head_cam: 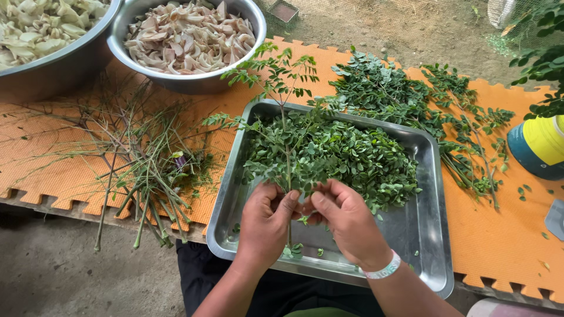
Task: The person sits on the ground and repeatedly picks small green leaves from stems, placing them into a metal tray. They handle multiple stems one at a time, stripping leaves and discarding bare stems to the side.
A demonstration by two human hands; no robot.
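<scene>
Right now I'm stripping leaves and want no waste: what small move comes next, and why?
Probably slide the right hand up the sprig over the tray: the left hand pinches the stem low, and leaflets remain above both hands.

arms: bare, no sleeves | right wrist: white printed wristband | lap: dark trousers

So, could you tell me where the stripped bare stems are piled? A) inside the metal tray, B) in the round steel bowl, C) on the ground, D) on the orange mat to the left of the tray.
D: the bare stems lie heaped on the orange mat, left of the metal tray of plucked leaves.
</scene>
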